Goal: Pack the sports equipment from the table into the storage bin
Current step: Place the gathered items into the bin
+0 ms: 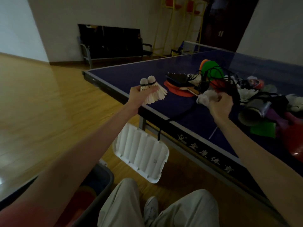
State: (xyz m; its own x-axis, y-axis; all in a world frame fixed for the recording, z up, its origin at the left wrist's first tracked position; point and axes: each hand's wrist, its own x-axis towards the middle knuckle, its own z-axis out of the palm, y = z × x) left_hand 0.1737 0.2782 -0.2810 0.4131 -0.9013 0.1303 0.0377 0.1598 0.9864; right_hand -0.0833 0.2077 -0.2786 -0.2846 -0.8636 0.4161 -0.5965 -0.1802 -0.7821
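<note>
Holding two shuttlecocks (151, 90) in the left hand (139, 94), fingers wrapped around the feather skirts, cork heads pointing up and away, feathers fanning down toward the table edge (114, 89). Hovering just above the near corner of the table, right over its edge, not touching the blue top.

Closing the right hand (220, 102) on something white and feathery (208, 96), probably one or more shuttlecocks, though too blurred to count. Pressing also against a black cord (232, 94) from the tangled pile (221, 79), so possibly lifting the cord together with the feathers; not clear from this view. Staying farther in over the table, close beside the pile of paddles and coloured discs.

Waiting on the floor, below and to the near side of the table edge: the storage bin (105, 179), grey wall, dark inside, with something red already in it. Lying just beside it, nearer the table leg, the white lid (142, 153), off and upside down.

Judging the coming move: carrying down and back, away from the table, toward the bin. Left hand clearly nearer, almost straight above the bin side, so likely going first. Keeping the shuttlecocks' long axis upright while lowering, feathers down, to avoid crushing. Freeing the right hand from the cord before pulling, otherwise dragging the pile.
</note>
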